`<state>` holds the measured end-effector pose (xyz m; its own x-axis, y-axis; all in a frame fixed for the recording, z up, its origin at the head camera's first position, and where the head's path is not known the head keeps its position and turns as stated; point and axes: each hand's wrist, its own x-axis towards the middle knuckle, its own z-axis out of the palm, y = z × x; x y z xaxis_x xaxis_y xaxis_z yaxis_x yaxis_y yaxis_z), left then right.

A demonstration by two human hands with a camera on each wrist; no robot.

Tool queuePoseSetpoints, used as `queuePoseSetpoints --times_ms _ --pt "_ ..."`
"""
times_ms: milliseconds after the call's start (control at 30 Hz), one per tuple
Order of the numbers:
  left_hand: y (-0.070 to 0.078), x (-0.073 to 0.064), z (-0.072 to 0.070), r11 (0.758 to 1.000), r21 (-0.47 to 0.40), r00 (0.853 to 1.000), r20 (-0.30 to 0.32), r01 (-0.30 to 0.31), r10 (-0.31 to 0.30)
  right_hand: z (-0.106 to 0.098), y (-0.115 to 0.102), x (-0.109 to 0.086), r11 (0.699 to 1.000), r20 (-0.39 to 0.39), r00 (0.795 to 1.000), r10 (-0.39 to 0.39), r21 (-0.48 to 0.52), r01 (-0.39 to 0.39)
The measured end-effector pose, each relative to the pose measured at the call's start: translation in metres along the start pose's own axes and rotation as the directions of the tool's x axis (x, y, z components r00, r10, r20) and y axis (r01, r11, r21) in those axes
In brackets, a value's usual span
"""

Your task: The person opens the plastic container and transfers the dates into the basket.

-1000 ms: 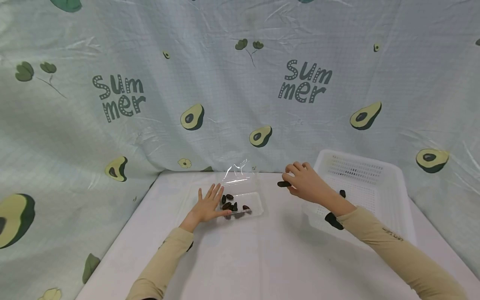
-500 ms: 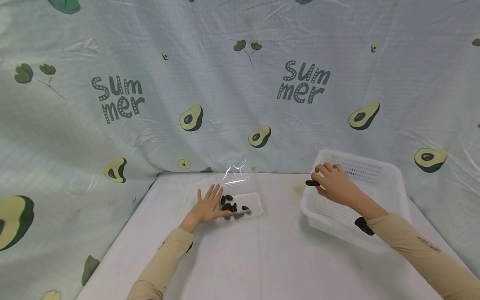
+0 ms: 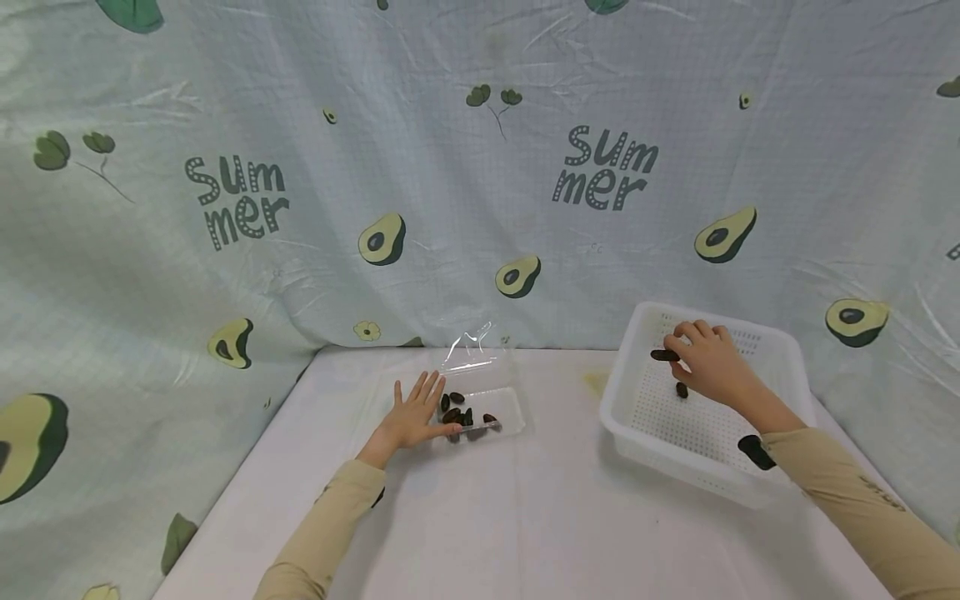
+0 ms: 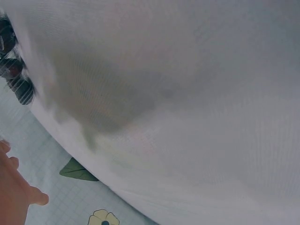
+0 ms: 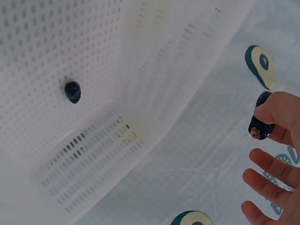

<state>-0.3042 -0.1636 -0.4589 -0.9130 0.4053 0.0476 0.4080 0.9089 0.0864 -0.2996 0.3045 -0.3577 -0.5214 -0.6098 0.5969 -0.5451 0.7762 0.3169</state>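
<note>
My right hand (image 3: 716, 367) pinches a dark oblong fruit (image 3: 664, 355) between thumb and finger, over the white basket. The right wrist view shows this fruit (image 5: 261, 117) as glossy, with a tan stem end; the other fingers are spread apart. Below, one dark fruit (image 3: 682, 390) lies on the basket's bottom. My left hand (image 3: 408, 417), fingers spread, rests at the left side of a clear plastic box (image 3: 510, 408), its thumb along the front edge. Several dark brown fruits (image 3: 452, 415) lie inside the box, mostly toward its left half.
The perforated white basket (image 3: 615, 417) stands at the table's right, its tall walls around the fruit. Behind the box its clear lid (image 3: 472, 354) stands up. A printed curtain (image 3: 450, 167) hangs along the back and sides of the white table (image 3: 480, 533).
My right hand has carried the pinched fruit rightward, from between box and basket to over the basket. My left hand has stayed at the box.
</note>
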Motion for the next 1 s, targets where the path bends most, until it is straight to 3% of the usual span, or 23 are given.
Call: queuePoseSetpoints --times_ms 400,633,1000 --pt "0.002 -0.002 -0.005 1.0 -0.017 1.0 0.01 0.0 0.0 0.019 0.021 -0.016 0.99 0.061 0.989 0.133 -0.047 -0.13" --pt "0.001 -0.001 -0.003 1.0 -0.007 1.0 0.005 -0.001 0.001 0.028 0.032 -0.028 0.971 0.147 0.96 0.239 -0.054 -0.234" --pt "0.0 -0.001 -0.003 1.0 0.001 1.0 0.008 0.001 -0.001 0.041 0.043 -0.043 0.96 0.2 0.939 0.279 -0.089 -0.266"
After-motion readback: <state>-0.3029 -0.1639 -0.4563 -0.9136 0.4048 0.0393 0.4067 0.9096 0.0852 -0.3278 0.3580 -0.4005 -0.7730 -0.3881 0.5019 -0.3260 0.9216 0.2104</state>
